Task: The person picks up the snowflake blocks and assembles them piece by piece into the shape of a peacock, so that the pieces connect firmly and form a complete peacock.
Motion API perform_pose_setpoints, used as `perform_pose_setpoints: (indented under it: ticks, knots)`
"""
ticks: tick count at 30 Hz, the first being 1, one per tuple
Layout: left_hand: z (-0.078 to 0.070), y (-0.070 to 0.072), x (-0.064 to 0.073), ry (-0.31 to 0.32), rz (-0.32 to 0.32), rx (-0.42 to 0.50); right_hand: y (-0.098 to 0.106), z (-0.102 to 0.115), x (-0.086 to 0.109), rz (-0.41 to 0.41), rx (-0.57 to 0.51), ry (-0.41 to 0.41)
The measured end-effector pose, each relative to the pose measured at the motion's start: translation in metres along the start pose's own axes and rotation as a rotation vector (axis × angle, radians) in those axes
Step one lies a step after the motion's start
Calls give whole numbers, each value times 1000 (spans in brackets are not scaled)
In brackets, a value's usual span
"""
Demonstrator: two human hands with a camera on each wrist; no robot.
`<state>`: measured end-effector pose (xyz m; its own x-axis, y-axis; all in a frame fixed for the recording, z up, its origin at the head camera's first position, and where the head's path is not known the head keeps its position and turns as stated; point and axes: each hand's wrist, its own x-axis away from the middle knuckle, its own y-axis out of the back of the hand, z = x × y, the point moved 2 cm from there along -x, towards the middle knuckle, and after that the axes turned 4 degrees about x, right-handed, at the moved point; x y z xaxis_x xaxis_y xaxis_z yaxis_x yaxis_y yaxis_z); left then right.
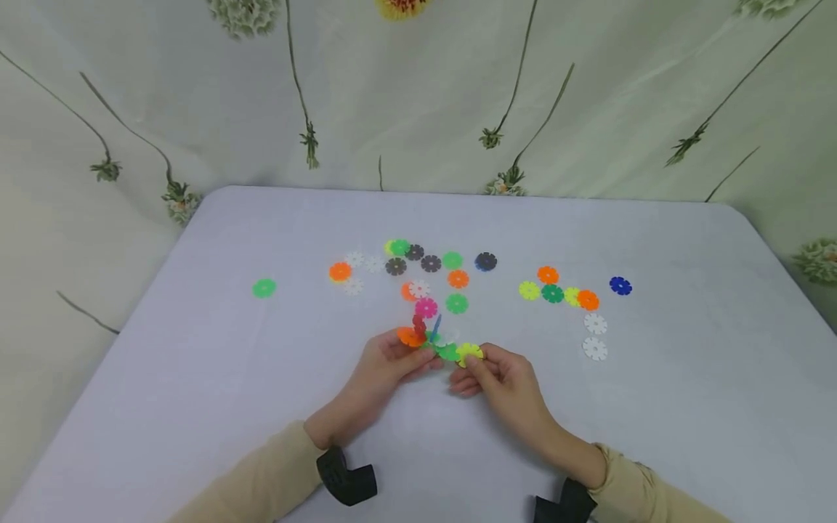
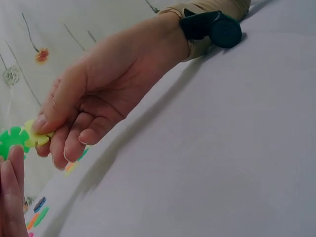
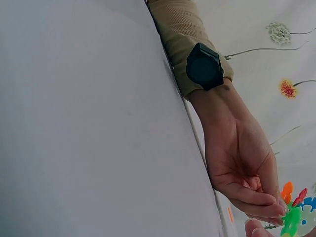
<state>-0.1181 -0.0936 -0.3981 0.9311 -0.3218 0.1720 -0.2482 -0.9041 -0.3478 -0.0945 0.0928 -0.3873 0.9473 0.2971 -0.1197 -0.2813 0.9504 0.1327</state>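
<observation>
Between my two hands, above the table's near middle, is a small cluster of joined plastic snowflake discs: an orange disc point(image 1: 410, 336), a red disc point(image 1: 419, 324), a blue disc point(image 1: 436, 327) seen edge-on, a pale clear one, and green discs point(image 1: 447, 352). My left hand point(image 1: 395, 361) pinches the cluster by its green part, thumb on top. With thumb and forefinger, my right hand point(image 1: 500, 374) pinches a yellow snowflake disc point(image 1: 468, 354) at the cluster's right end. In the left wrist view that yellow disc point(image 2: 38, 134) meets a green disc point(image 2: 14, 140) edge to edge.
Loose snowflake discs lie beyond my hands, among them a pink disc point(image 1: 426, 307) and several dark ones. To the right is a group with a dark green disc point(image 1: 552, 293) and white discs point(image 1: 595, 349). A lone green disc point(image 1: 264, 288) lies left on the white table point(image 1: 196, 407).
</observation>
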Motion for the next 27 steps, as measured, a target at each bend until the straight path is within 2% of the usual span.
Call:
perform_pose_setpoints:
  ticks: [4,8,14,17,21,27]
  knots:
    - [0,-1,0,-24,-16,-52,-1,-3,-1,8,-14,-55]
    - [-1,-1,1,-43,-5,-75,0,-4,-3,22,-61,-66]
    - [-1,-3,1,-31,6,-127,1,-4,-4,11,-39,24]
    - [-1,-6,0,-11,44,-92,1,-2,-4,-4,-13,66]
    - [1,-11,-1,12,75,-24,1,-1,-4,-6,-13,60]
    - [5,-14,-1,-14,56,-74,-2,-1,-2,-6,-16,53]
